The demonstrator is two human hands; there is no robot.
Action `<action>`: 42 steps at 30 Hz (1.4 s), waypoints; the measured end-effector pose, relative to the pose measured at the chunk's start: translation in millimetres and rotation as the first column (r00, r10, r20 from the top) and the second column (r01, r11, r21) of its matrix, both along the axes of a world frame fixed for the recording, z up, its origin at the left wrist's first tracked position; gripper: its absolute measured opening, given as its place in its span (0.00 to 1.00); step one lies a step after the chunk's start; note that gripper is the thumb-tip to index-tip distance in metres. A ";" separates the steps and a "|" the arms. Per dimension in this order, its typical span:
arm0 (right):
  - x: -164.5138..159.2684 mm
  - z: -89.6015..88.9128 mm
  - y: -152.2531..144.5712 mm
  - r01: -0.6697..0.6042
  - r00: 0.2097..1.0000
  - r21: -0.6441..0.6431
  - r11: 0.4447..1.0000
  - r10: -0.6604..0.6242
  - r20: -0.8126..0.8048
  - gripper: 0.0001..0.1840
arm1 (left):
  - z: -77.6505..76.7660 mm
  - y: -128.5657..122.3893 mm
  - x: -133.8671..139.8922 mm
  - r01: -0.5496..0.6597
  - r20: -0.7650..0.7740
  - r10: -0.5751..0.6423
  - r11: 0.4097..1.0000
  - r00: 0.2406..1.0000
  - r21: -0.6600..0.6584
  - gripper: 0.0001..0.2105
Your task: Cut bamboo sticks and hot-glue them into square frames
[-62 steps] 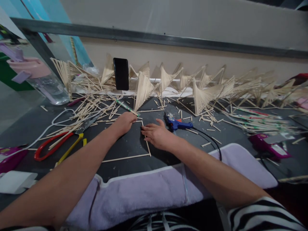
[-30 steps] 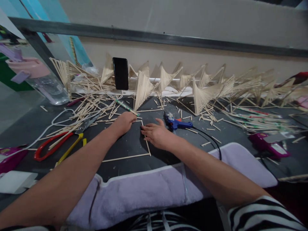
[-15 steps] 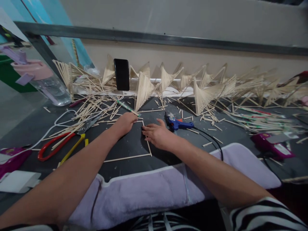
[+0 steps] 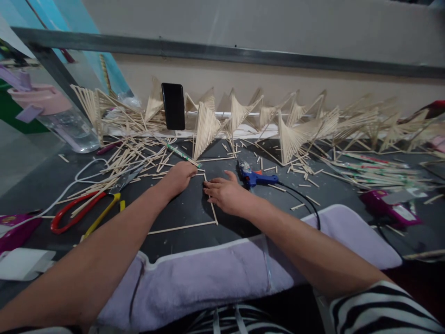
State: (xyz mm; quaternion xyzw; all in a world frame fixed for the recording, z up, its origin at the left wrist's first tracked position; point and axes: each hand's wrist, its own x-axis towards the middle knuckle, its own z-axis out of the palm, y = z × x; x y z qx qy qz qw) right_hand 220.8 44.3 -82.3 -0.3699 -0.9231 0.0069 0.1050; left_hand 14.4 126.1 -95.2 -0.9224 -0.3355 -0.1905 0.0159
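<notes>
My left hand (image 4: 179,178) is closed, its fingers curled over the far side of a square outline of thin wooden sticks; the end of one wooden stick (image 4: 201,174) pokes out beside its fingertips. My right hand (image 4: 225,195) lies with fingers stretched out across the right-side stick (image 4: 214,215), pressing near the far corner. The near stick (image 4: 184,228) runs left until my left forearm hides it. Right of my right hand rests a blue glue gun (image 4: 259,178) with a black cord. A green-patterned strip (image 4: 182,154) lies just beyond my left hand.
Twisted stick structures (image 4: 206,127) line the wall behind a black phone (image 4: 174,106). Loose sticks (image 4: 134,150) and red-and-yellow-handled scissors (image 4: 74,213) lie left, near a bottle (image 4: 66,120). Packaged sticks (image 4: 375,167) lie right. A lilac cushion (image 4: 215,273) borders the near edge.
The whole view has shifted slightly, with things appearing a little further left. Both hands keep the same pose on the sticks.
</notes>
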 end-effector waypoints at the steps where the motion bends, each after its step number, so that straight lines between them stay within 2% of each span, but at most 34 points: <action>1: 0.1 0.2 -0.2 -0.001 1.000 -0.001 1.000 0.001 -0.002 0.14 | 0.5 -0.2 0.0 -0.001 -0.005 0.001 1.000 1.000 -0.003 0.08; 11: 0.7 -7.2 3.0 0.004 1.000 0.014 1.000 -0.004 -0.012 0.14 | 0.1 0.3 -0.5 -0.027 0.001 0.027 0.999 1.000 -0.024 0.08; 28: 0.5 -3.4 1.5 -0.005 1.000 0.020 1.000 0.005 -0.014 0.14 | 1.9 -0.5 0.3 -0.006 -0.013 0.006 1.000 1.000 0.004 0.08; 35: 0.5 -3.3 1.1 0.000 1.000 0.019 1.000 0.000 0.002 0.15 | -0.6 -0.9 -0.6 -0.033 0.012 0.033 0.999 0.999 -0.022 0.09; 42: 0.9 2.1 -2.2 0.005 0.999 -0.014 1.000 -0.005 -0.031 0.14 | 6.8 -6.1 0.0 -0.034 0.025 0.036 0.996 0.999 -0.080 0.07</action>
